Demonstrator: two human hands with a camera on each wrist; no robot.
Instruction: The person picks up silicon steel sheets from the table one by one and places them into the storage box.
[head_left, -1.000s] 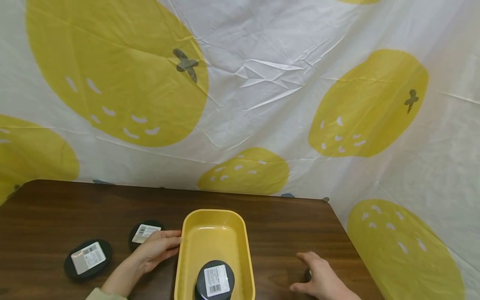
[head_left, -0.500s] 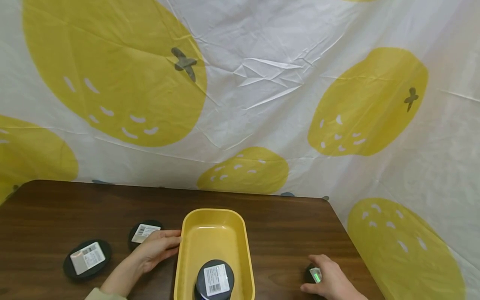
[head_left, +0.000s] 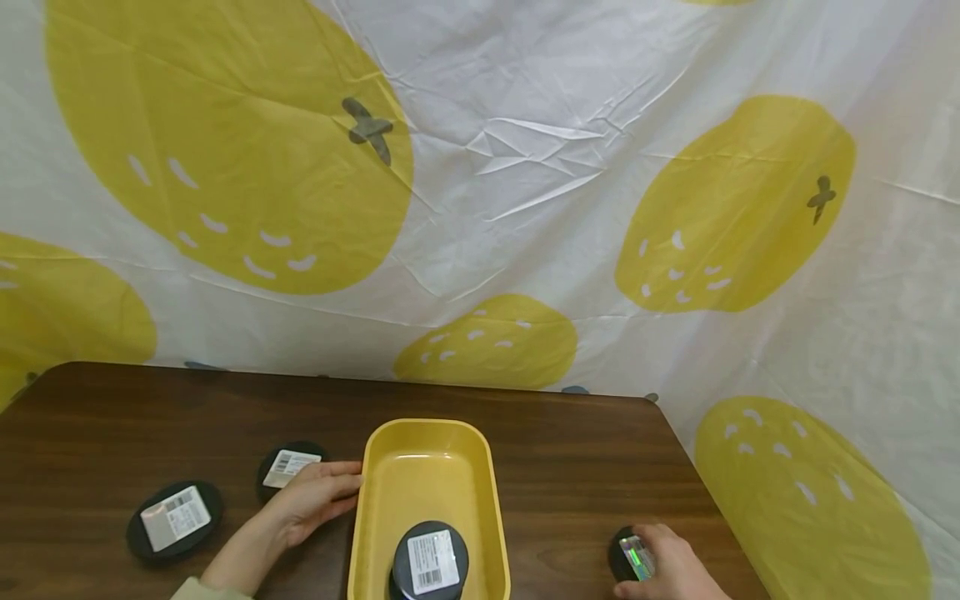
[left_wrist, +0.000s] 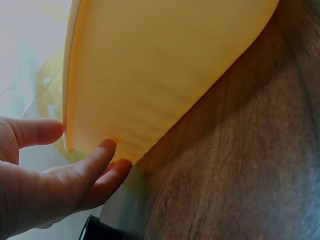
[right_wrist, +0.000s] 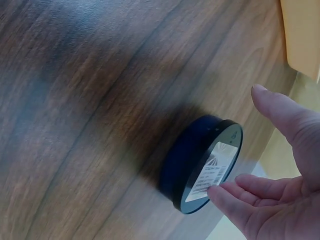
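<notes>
A deep yellow rectangular tray point(head_left: 423, 479) stands on the table, and my left hand point(head_left: 318, 498) touches its left side with fingers extended. In the left wrist view, the fingertips of that hand point(left_wrist: 65, 185) meet the outer wall of the tray point(left_wrist: 150, 60). Inside the tray is a round container point(head_left: 432, 560) with a black, labelled top. To the right, my right hand point(head_left: 670, 565) is over a similar low round container point(head_left: 624, 560). The right wrist view shows its dark blue side point(right_wrist: 182, 155); the thumb is spread away, and the fingertips point(right_wrist: 216, 192) are at the labelled face.
Two more round black containers with white labels lie left of the tray, one at far left point(head_left: 176, 521) and one point(head_left: 291, 467) just behind the left hand. A white cloth with yellow fruit prints point(head_left: 540, 217) hangs behind the brown wooden table point(head_left: 570, 467).
My right hand has moved right and slightly nearer over the round container, whose label has come into view. The left hand and the tray have stayed in place.
</notes>
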